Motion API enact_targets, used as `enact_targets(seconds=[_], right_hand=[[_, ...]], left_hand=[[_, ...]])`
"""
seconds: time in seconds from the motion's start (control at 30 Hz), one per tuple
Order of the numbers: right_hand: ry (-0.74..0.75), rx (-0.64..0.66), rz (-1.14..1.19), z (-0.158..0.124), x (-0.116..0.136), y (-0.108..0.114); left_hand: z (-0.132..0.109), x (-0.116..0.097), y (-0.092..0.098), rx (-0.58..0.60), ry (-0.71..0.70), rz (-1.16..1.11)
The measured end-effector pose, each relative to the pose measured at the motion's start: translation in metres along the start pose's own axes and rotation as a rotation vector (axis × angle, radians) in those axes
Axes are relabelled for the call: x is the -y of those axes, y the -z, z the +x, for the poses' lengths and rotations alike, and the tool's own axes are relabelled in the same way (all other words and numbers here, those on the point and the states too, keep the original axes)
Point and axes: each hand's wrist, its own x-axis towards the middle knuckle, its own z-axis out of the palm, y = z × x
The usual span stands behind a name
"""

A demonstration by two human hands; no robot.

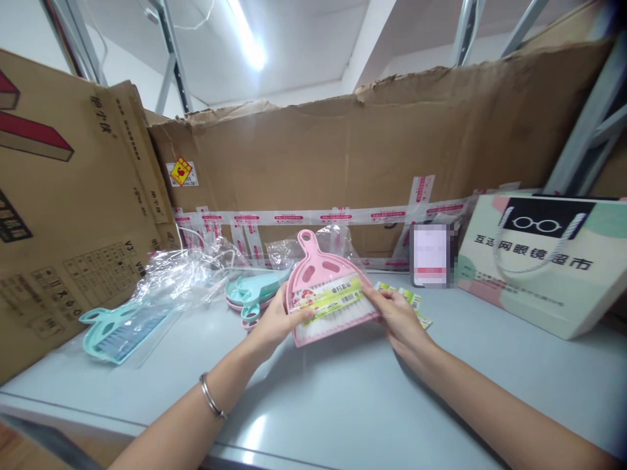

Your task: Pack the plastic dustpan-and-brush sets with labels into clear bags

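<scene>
Between my two hands is a pink dustpan and brush set (pixel 313 267), raised a little over the table with its looped handle up. A yellow-green printed label (pixel 337 300) lies across its white bristles. My left hand (pixel 277 320) grips the left edge, thumb on the label. On the right edge, my right hand (pixel 394 316) pinches the set near the label's end. Behind my left hand sits a stack of turquoise and pink dustpans (pixel 252 287). More yellow-green labels (pixel 411 300) lie behind my right hand, partly hidden by it.
A turquoise dustpan set in clear plastic (pixel 125 333) lies at the left, with crumpled plastic bags (pixel 181 271) behind it. Large cardboard boxes (pixel 304 156) wall off the back and left. A phone (pixel 431 254) stands upright at the back, beside a paper gift bag (pixel 533 261).
</scene>
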Motion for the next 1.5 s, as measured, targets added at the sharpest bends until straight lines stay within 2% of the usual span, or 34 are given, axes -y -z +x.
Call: enact_targets(seconds=[0.07,0.1,0.2,0.27,0.33,0.43,0.57,0.73,0.8,0.93,1.0,1.1,1.23,1.4,1.5], right_hand=[[0.024,0.016,-0.041,0.004,0.002,0.002],[0.000,0.084,-0.048,0.004,0.004,0.002],[-0.150,0.416,-0.017,-0.001,0.013,0.002],[-0.228,0.590,0.019,-0.008,0.020,0.003],[-0.271,0.691,0.019,-0.014,0.025,0.005],[-0.296,0.787,0.029,-0.019,0.029,0.006],[-0.278,0.703,0.070,-0.018,0.026,0.004],[-0.235,0.552,0.099,-0.014,0.018,-0.002],[-0.209,0.485,0.094,-0.015,0.014,-0.004],[-0.238,0.335,0.019,-0.021,0.006,-0.007],[-0.259,0.286,-0.001,-0.023,0.003,-0.008],[-0.260,0.234,0.026,-0.023,0.003,-0.009],[-0.248,0.195,0.069,-0.019,0.011,-0.007],[-0.261,0.230,0.061,-0.018,0.017,-0.006],[-0.266,0.290,0.024,-0.020,0.018,-0.006]], left_hand=[[0.000,-0.002,0.001,-0.014,0.030,-0.015],[0.000,-0.003,0.002,-0.011,0.044,-0.029],[0.000,-0.007,0.002,-0.014,0.103,-0.086],[0.001,-0.009,0.002,-0.066,0.154,-0.107],[0.002,-0.010,0.002,-0.107,0.215,-0.114],[0.003,-0.012,0.003,-0.079,0.274,-0.122],[0.001,-0.018,0.005,-0.054,0.223,-0.124],[-0.002,-0.021,0.005,0.074,0.094,-0.133],[0.000,-0.017,0.005,0.018,0.075,-0.129],[0.004,-0.006,0.001,-0.171,0.145,-0.028],[0.004,-0.004,0.000,-0.195,0.154,0.042],[0.003,-0.008,0.004,-0.145,0.113,0.110],[0.005,-0.016,0.019,-0.059,0.022,0.181],[0.008,-0.015,0.029,0.119,-0.207,0.394],[0.008,-0.011,0.029,0.107,-0.307,0.427]])
